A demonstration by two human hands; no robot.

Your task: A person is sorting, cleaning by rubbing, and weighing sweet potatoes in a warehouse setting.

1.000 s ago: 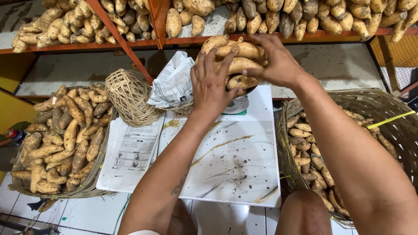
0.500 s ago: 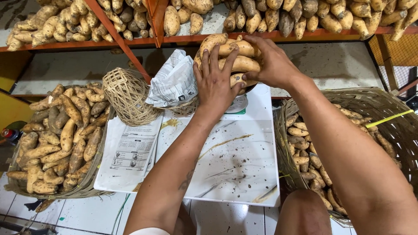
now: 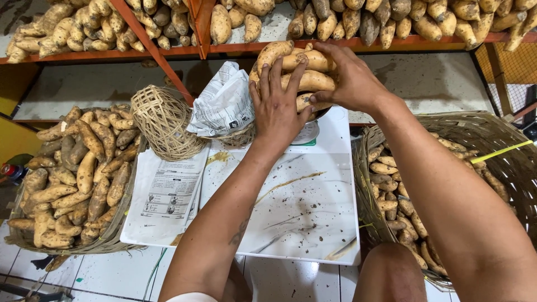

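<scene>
Both hands clasp a pile of sweet potatoes [image 3: 299, 72] heaped on a small scale [image 3: 306, 133], which stands at the far edge of a white board [image 3: 291, 212] smeared with dirt. Seen from the head camera, the left hand [image 3: 277, 106] presses flat against the near left side of the pile, fingers spread and pointing up over the tubers. The right hand [image 3: 349, 81] curls over the top and right side, thumb tucked under one potato, so the heap is held between the two palms.

Just left of the scale sits a crumpled newspaper bundle [image 3: 224, 103] in a low woven basket, and beside it an empty small wicker basket [image 3: 165, 120] lies tipped on its side. A printed sheet [image 3: 165, 196] lies on the board's left part. Large baskets of sweet potatoes flank the board, one on the left [image 3: 67, 179], one on the right [image 3: 447, 168]. More tubers line the red shelf [image 3: 391, 42] above.
</scene>
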